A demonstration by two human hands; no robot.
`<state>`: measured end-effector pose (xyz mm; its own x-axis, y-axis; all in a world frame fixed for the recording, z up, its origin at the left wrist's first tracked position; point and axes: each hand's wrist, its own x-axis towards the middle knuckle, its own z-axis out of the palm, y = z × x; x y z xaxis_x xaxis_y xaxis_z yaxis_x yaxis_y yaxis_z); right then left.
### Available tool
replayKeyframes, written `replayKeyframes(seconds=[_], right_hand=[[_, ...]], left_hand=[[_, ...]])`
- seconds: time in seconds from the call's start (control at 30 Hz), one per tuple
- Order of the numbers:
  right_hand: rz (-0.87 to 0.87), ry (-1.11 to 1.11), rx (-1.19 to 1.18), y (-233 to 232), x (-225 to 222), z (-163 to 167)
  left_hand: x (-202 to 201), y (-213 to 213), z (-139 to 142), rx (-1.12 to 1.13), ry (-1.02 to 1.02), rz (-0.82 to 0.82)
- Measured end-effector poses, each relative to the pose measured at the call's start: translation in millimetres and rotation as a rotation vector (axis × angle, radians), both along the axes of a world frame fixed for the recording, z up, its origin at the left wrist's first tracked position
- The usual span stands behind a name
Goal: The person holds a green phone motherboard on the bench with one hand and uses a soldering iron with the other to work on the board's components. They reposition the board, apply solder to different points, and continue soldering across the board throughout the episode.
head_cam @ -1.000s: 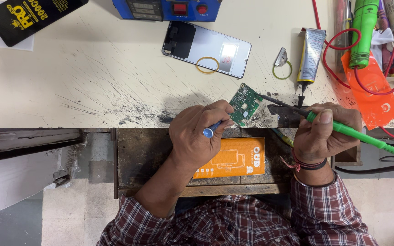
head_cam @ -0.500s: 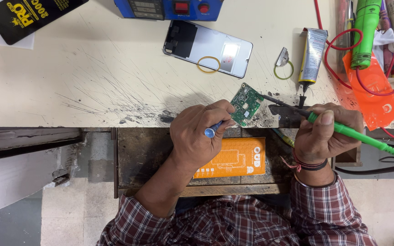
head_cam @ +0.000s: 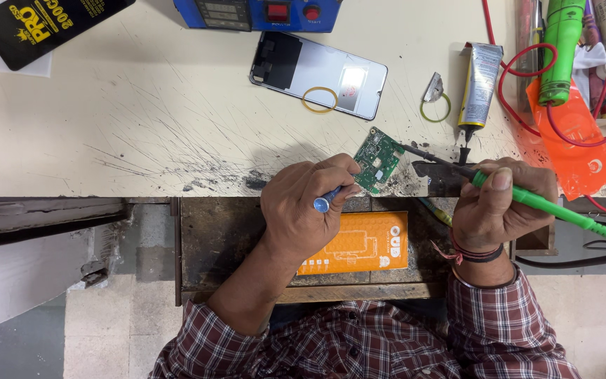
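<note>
A small green circuit board (head_cam: 376, 158) lies at the near edge of the scratched cream workbench (head_cam: 142, 126). My left hand (head_cam: 306, 207) holds its lower corner and also grips a thin tool with a blue end (head_cam: 324, 202). My right hand (head_cam: 503, 203) is closed around a green-handled soldering iron (head_cam: 548, 207). Its dark tip (head_cam: 415, 151) reaches left to the board's right edge.
A phone back panel (head_cam: 320, 74) with a yellow rubber band lies behind the board. A glue tube (head_cam: 478, 88), a blue device (head_cam: 261, 12), a black packet (head_cam: 43, 28), an orange sheet (head_cam: 573, 137) and red wires lie about. An orange box (head_cam: 359, 242) sits in the open drawer.
</note>
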<state>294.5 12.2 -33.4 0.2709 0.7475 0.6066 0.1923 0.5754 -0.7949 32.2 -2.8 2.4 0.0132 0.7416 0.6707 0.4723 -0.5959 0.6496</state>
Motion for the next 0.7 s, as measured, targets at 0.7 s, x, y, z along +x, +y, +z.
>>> replayKeyframes(seconds=[0.7], right_hand=[[0.004, -0.008, 0.012, -0.7, -1.7, 2.1]], left_hand=[[0.1, -1.0, -2.9, -0.004, 0.003, 0.002]])
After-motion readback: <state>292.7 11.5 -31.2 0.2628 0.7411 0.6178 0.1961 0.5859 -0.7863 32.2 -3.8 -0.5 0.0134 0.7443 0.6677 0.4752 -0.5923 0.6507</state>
